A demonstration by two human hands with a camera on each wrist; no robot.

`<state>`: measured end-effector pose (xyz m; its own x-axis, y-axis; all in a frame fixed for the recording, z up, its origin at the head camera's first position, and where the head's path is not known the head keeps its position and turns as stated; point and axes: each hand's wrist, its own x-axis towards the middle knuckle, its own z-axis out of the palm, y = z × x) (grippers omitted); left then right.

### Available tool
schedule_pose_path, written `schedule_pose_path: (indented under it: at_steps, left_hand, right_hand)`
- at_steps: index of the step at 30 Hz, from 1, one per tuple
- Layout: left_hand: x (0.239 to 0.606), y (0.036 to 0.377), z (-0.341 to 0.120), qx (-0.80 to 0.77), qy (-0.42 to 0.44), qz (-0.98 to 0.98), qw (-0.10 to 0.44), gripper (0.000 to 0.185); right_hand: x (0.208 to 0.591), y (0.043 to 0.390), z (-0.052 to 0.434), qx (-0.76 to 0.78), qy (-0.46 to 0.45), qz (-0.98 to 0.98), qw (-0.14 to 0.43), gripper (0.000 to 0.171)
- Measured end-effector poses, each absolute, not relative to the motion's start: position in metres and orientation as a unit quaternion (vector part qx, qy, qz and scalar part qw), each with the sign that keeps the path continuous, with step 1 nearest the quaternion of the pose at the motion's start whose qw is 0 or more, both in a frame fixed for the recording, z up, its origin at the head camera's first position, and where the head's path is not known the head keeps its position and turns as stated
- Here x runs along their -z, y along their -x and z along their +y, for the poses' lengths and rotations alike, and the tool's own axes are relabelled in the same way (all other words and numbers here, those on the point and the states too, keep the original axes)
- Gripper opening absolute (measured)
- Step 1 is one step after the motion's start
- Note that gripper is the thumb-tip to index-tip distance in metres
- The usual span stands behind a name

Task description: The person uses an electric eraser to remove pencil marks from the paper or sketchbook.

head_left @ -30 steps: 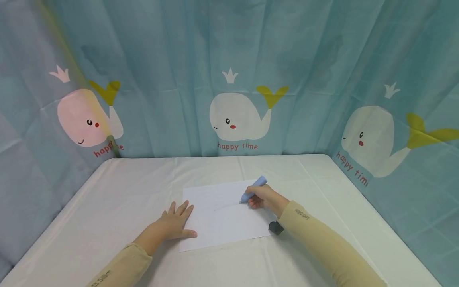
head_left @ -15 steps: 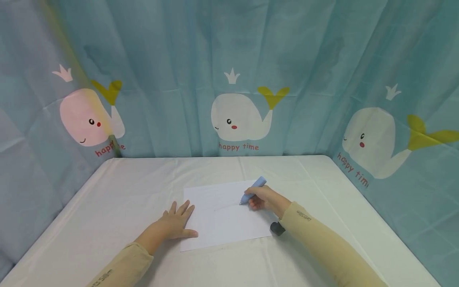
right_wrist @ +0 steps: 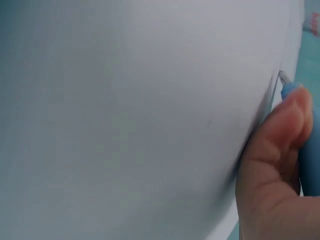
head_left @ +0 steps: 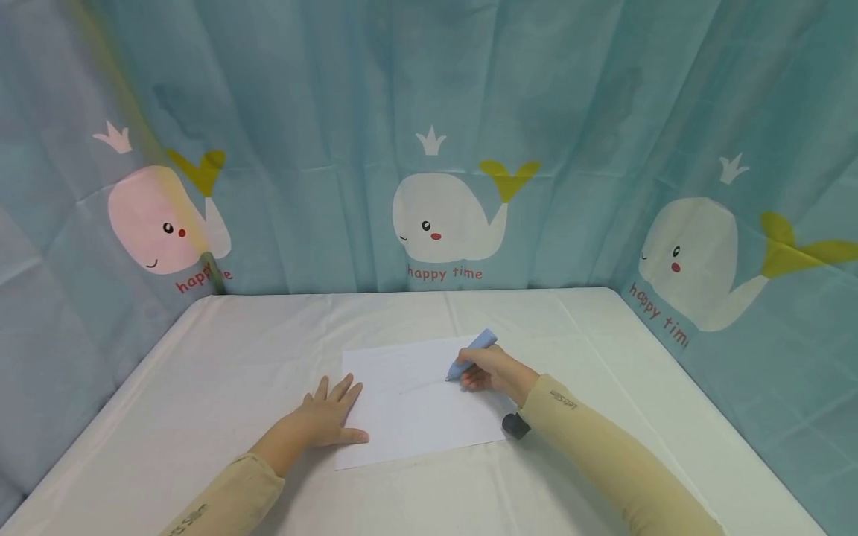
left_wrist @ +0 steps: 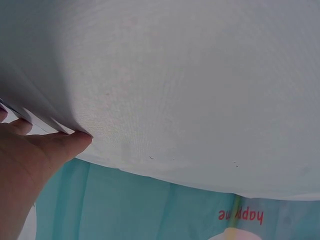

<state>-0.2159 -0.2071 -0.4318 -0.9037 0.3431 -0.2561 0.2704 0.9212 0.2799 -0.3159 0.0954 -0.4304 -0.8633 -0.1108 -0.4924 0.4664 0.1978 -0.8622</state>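
A white sheet of paper (head_left: 409, 420) lies on the table, with faint thin lines on it. My left hand (head_left: 325, 420) rests flat at its left edge, fingers spread and thumb over the margin. In the left wrist view only part of that hand (left_wrist: 30, 155) shows. Over the sheet's right part, my right hand (head_left: 494, 368) pinches a thick light-blue pen (head_left: 482, 341), tilted with its tip down at the paper. The right wrist view shows the pen's barrel (right_wrist: 311, 155) between thumb and finger and its metal tip (right_wrist: 284, 77) at the sheet.
A small round black object (head_left: 515, 426) sits by the right forearm, at the sheet's lower right corner. White cloth covers the table (head_left: 221, 357). Blue-green curtains (head_left: 322, 223) with printed whales stand behind and at both sides.
The pen tip has shifted very slightly left and toward the person, along with the right hand. The left hand and the sheet stay in place.
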Motion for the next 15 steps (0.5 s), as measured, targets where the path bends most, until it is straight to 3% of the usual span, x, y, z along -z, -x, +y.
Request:
schedule_pose_path:
  at_steps: [15]
  left_hand:
    - [0.432, 0.215, -0.208, -0.129, -0.161, 0.967, 0.148, 0.096]
  right_hand:
    - [0.429, 0.314, 0.079, 0.633, -0.146, 0.733, 0.203, 0.014]
